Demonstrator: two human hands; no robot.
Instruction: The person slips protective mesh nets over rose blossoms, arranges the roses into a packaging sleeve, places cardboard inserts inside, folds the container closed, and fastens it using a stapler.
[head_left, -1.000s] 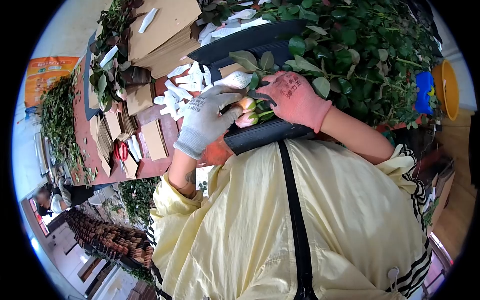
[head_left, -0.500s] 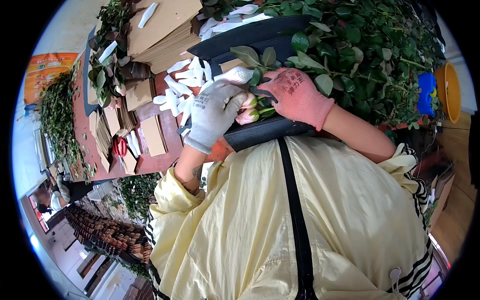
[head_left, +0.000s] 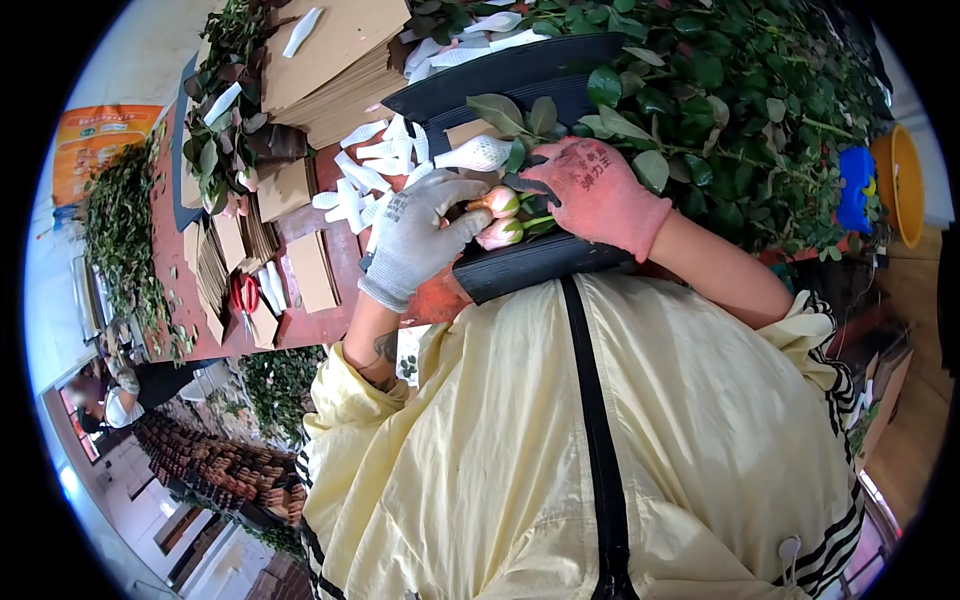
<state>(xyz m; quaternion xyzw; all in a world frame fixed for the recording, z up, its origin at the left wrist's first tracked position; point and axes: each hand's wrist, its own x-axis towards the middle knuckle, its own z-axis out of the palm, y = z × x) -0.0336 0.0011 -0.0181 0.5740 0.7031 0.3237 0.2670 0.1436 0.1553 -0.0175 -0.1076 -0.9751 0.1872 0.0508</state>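
My left hand (head_left: 415, 235), in a grey-white glove, is open, with thumb and forefinger apart just left of two pale pink rosebuds. The upper rosebud (head_left: 502, 201) has a brownish-orange petal edge toward my fingers. The lower rosebud (head_left: 500, 234) lies close beneath it. In a pink glove with dark fingertips, my right hand (head_left: 595, 195) curls around the stems behind the buds; the grip itself is partly hidden. A white foam net sleeve (head_left: 474, 154) lies just above the buds. Below them is the wall of a black holder (head_left: 540, 266).
More white foam sleeves (head_left: 352, 200) lie on the red table (head_left: 190, 300). Cardboard sheets (head_left: 335, 75) are stacked behind, and red-handled scissors (head_left: 244, 293) lie at left. Leafy rose stems (head_left: 740, 100) fill the right side, near a yellow basin (head_left: 905, 185). Another person (head_left: 110, 395) is at far left.
My left hand has drawn back slightly from the upper rosebud, its thumb and forefinger parting and uncovering the bud. My right hand stays nearly in place.
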